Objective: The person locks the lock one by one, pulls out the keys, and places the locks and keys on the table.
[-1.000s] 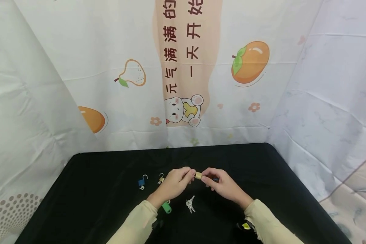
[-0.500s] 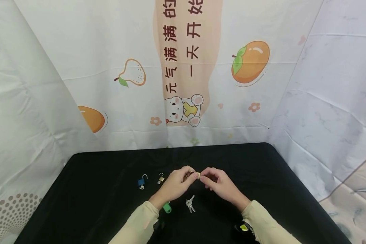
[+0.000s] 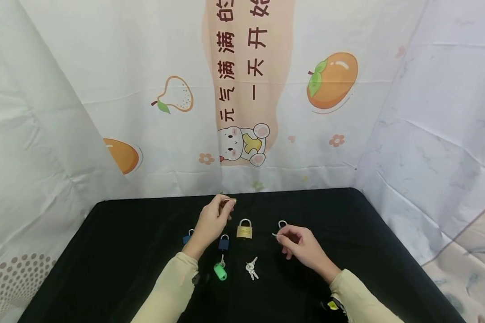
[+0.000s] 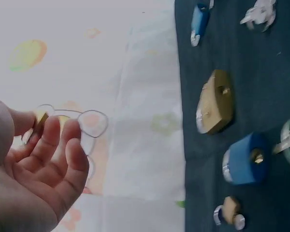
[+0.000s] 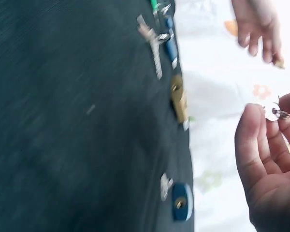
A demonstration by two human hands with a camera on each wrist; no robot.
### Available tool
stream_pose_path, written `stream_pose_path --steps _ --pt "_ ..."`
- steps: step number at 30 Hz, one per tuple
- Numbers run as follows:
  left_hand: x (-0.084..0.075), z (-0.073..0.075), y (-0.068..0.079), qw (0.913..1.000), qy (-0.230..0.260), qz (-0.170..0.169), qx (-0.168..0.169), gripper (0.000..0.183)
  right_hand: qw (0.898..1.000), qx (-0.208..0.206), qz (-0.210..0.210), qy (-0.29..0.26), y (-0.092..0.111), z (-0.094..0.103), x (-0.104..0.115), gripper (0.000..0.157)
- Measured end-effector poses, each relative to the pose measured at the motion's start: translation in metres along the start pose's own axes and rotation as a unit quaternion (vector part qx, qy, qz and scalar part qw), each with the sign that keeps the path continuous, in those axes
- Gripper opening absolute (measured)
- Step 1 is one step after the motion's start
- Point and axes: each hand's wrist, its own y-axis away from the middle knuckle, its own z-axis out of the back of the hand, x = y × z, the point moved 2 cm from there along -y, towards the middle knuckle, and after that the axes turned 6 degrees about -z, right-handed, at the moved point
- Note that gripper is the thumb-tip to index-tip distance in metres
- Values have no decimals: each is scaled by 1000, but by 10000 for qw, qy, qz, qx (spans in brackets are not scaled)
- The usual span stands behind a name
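In the head view my left hand (image 3: 211,222) is raised toward the back of the table, pinching a small brass padlock (image 3: 230,200) between thumb and fingers. The same padlock (image 4: 40,122) shows partly in the left wrist view. To the right, my right hand (image 3: 301,245) pinches a small silver key (image 3: 274,234); the right wrist view shows the key's head (image 5: 272,112) and some thin metal at the fingertips. A larger brass padlock (image 3: 244,232) stands between the hands. Behind the right hand a blue padlock (image 5: 182,201) is mostly hidden in the head view.
Near the left forearm stands a dark blue padlock (image 3: 224,244), with a green key tag (image 3: 220,271) in front. A bunch of keys (image 3: 252,268) lies centrally. Another blue padlock (image 3: 187,238) is partly covered by the left arm. A small brass padlock (image 4: 230,210) sits near it.
The hands have parted. My left hand moved left and away with the small brass padlock; my right moved slightly right with the key. The standing brass and blue padlocks came into view.
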Motion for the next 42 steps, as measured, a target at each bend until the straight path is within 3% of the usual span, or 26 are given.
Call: stream_pose_path --steps 6,11,16,21,27,34,42 --pt "-1 1 -1 9996 235 -97 135 19 9978 320 -575 38 -1 3 -7 26" --pt "3 -9 5 9994 247 -10 253 14 9920 579 -1121 -104 -5 -2 -15 24" --pt "4 -14 8 9991 121 19 412 14 9864 561 -1523 -267 -3 -1 -19 27" --pt "5 -15 10 9990 -60 56 447 15 9872 597 -1428 -382 -5 2 -16 31" --pt "7 -24 9 9972 -177 139 715 14 9941 535 -905 -258 -16 -1 -6 32" --pt "10 -51 4 9896 -462 276 1335 7 9977 367 -562 -32 -24 -6 2 34" --pt "11 -80 4 9875 -429 453 1445 8 9947 511 -829 -324 -20 -12 -2 39"
